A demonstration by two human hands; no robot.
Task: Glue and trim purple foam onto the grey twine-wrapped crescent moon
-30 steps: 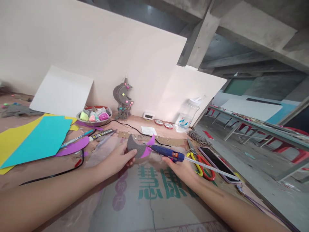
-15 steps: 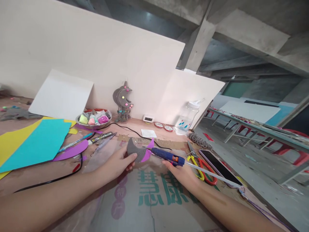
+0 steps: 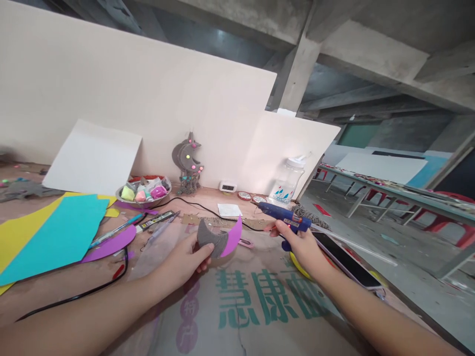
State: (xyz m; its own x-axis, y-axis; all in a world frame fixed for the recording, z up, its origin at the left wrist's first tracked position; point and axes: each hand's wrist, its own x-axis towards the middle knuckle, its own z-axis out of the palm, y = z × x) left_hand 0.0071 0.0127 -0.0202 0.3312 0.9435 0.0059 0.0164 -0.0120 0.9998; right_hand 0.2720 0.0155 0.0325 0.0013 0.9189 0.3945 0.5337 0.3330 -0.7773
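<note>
My left hand (image 3: 195,253) pinches a crescent moon cutout (image 3: 217,242) by its left side. Grey yarn covers most of the crescent, while its right horn shows bare purple. My right hand (image 3: 300,242) is wrapped round the handle of a blue glue gun (image 3: 284,216), held up to the right of the crescent and apart from it. The gun's nozzle points left, and a clear glue stick (image 3: 356,247) juts out of its back. Just right of the purple horn lies a small pink tool (image 3: 246,243), partly hidden.
Yellow-handled scissors (image 3: 300,266) and a phone (image 3: 347,260) lie by my right forearm. A water bottle (image 3: 285,183), grey yarn (image 3: 315,217) and a finished moon ornament (image 3: 189,160) stand farther back. Coloured sheets (image 3: 55,237) and a bowl of clay (image 3: 163,198) are at left.
The glue gun has moved right and up, away from the crescent, its nozzle leaving the purple part. My left hand still holds the crescent in nearly the same place.
</note>
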